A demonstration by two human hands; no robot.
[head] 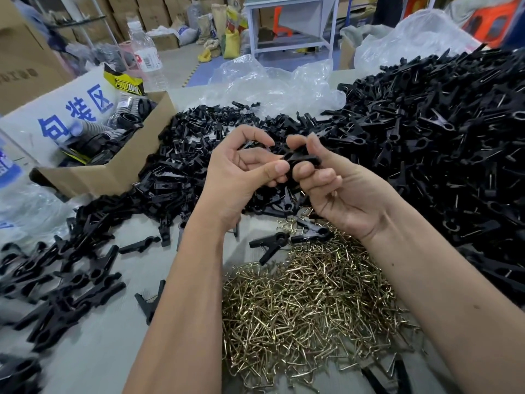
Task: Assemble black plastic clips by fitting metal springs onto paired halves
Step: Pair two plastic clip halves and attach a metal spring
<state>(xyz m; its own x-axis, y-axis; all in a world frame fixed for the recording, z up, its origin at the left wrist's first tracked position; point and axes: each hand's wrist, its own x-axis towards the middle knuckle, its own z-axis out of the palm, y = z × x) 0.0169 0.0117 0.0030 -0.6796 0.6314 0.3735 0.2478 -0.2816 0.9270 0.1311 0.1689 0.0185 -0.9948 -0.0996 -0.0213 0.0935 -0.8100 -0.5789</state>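
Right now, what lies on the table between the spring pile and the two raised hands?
In the head view, a few assembled black clips and stray springs lie between the spring pile and the left hand and right hand.

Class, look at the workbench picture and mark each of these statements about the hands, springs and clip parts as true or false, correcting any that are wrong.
1. Both hands hold a black clip piece between them. True.
2. The pile of metal springs lies beyond the hands, against the plastic bags. False: it lies near the person, under the forearms.
3. The cardboard box stands to the left of the hands. True.
4. The right hand rests flat on the table. False: it is raised, fingers curled on the clip piece.
5. The left hand is empty. False: its fingers pinch the clip piece.
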